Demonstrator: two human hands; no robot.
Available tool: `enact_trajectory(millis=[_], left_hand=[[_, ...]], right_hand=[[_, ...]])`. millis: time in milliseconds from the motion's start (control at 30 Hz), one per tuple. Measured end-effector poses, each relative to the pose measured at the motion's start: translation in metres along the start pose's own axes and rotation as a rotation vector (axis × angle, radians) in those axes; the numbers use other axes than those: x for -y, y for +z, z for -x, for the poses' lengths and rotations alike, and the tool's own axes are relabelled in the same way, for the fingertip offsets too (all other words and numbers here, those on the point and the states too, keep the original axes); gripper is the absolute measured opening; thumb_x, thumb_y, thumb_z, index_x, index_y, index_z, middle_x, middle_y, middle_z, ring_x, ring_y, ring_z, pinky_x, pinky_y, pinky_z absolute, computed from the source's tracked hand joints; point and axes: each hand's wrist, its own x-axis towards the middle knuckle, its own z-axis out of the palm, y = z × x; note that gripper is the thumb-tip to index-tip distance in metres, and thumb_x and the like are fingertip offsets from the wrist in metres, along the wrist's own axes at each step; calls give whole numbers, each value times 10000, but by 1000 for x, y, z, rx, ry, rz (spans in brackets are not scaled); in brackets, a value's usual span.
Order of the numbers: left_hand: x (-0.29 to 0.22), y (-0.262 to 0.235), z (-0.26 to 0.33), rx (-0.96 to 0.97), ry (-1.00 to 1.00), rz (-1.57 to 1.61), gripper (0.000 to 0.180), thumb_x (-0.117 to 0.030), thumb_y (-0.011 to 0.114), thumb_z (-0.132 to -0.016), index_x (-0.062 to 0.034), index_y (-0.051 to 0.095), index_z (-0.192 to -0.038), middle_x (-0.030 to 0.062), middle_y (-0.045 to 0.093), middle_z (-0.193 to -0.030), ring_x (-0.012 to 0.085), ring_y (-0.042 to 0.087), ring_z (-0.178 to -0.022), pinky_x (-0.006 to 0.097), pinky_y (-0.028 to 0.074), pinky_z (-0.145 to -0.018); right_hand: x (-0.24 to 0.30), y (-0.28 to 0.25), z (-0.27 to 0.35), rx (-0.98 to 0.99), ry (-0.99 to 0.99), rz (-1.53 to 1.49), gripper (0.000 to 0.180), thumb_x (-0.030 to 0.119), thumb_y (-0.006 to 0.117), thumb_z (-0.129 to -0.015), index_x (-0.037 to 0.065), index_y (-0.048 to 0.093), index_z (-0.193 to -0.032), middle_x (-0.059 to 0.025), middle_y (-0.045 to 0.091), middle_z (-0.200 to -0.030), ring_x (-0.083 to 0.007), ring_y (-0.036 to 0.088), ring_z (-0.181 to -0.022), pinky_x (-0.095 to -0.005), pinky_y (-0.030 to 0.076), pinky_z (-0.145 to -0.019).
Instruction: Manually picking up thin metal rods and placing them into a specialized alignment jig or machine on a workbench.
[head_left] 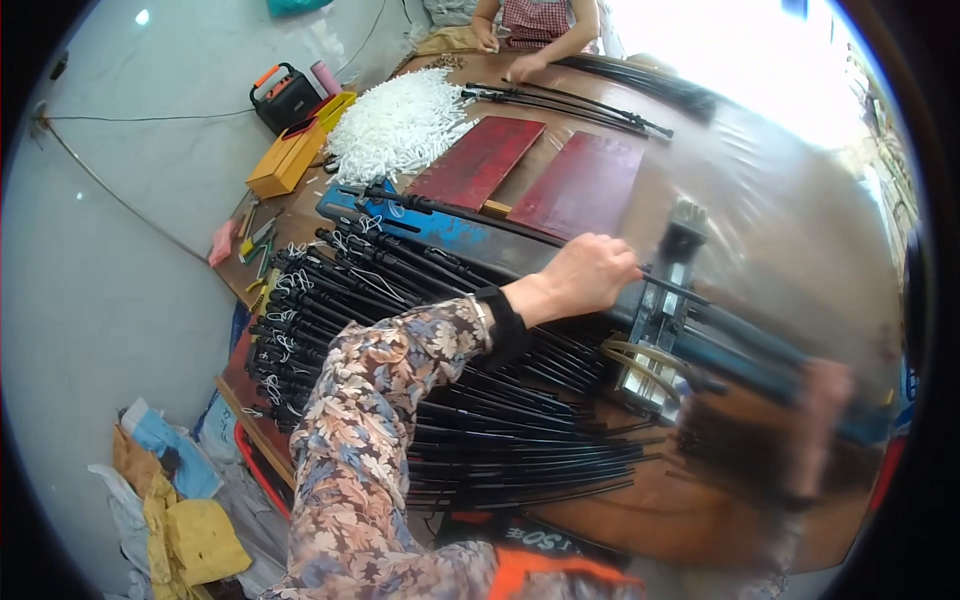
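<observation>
- Black thin stiff rods (pixel 480 440) look light; we'd judge mid-length the best hold.
- Our left hand (pixel 588 274) closes around one rod by the metal clamp fixture (pixel 665 300).
- Our right hand (pixel 820 420) is blurred; grip unclear.

Your left sleeve (pixel 380 420): floral print, brown and blue blooms on pale cloth, black cuff (pixel 503 322) at the wrist. Beneath it, black rods (pixel 500 440) with white ties (pixel 285 285) at their ends. Counter (pixel 680 510) is brown wood. Blue bar (pixel 440 228) runs across it. Two dark red boards (pixel 580 185) lie beyond. White heap of plastic pieces (pixel 395 125). Yellow box (pixel 290 155); black case with orange trim (pixel 285 95). Floor (pixel 120 250) is pale grey; yellow and blue rags (pixel 185 510) lie on it.
</observation>
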Motion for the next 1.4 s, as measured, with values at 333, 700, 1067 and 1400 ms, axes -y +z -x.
enact_trajectory(millis=[333, 700, 1067, 1400], left_hand=[[-4, 0, 4, -81, -40, 199, 200, -279, 734, -876, -80, 714, -860, 106, 689, -926, 336, 667, -859, 433, 533, -763], [-19, -7, -12, 148, -143, 21, 215, -253, 631, -959, -82, 592, -835, 129, 665, -768, 366, 675, -742, 476, 512, -607], [-10, 5, 1, 39, 23, -32, 130, -181, 629, -924, -97, 599, -828, 94, 657, -757, 325, 662, -743, 445, 464, -632], [74, -68, 28, -104, 172, -623, 226, -205, 681, -912, -154, 626, -1126, 3, 640, -1036, 222, 578, -1040, 406, 380, -883]], right_hand=[[36, -13, 7, 64, 34, 111, 225, 46, 682, -869, 30, 718, -1091, -132, 721, -1048, -324, 618, -1137, -450, 435, -1018], [131, -21, 26, 195, -6, -228, 343, 93, 698, -895, 54, 680, -1236, -80, 705, -1053, -286, 595, -1059, -430, 371, -944], [147, 29, 20, 238, 31, -658, 212, -2, 682, -875, 13, 656, -1085, -169, 624, -891, -355, 593, -845, -426, 489, -750], [241, -38, 113, 694, -295, -466, 280, 227, 801, -730, 101, 612, -894, -87, 561, -834, -275, 557, -845, -406, 460, -744]])
